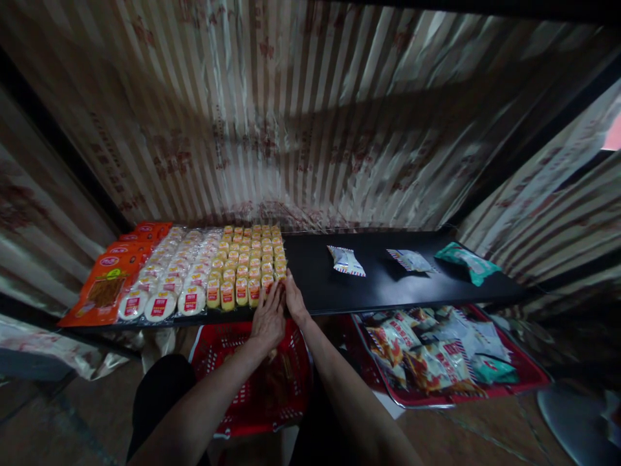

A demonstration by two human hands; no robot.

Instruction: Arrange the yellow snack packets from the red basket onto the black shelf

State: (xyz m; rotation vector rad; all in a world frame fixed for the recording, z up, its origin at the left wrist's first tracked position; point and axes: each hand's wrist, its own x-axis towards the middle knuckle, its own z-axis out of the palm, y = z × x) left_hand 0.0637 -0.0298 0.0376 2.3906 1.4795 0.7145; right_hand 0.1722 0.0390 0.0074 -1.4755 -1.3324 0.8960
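Rows of small yellow packaged cakes (pixel 241 265) stand on the black shelf (pixel 310 278), in clear wrappers with red and white labels. My left hand (pixel 270 317) is at the front end of the rightmost row, its fingers bent over a packaged cake that they mostly cover. Beside it, my right hand (pixel 294 299) lies along the right side of that row, fingers straight and touching its edge. Left of the yellow cakes are rows of round white packaged cakes (pixel 161 304). Farther left lie orange snack bags (pixel 104 281).
Under the shelf, a red basket (pixel 228 421) sits between my legs, partly hidden by my forearms. Another red basket (pixel 526 382) at the right holds several snack bags. Two white packets (pixel 346 261) and a green packet (pixel 468 261) lie on the shelf's right part. Striped sheeting (pixel 291 129) hangs behind.
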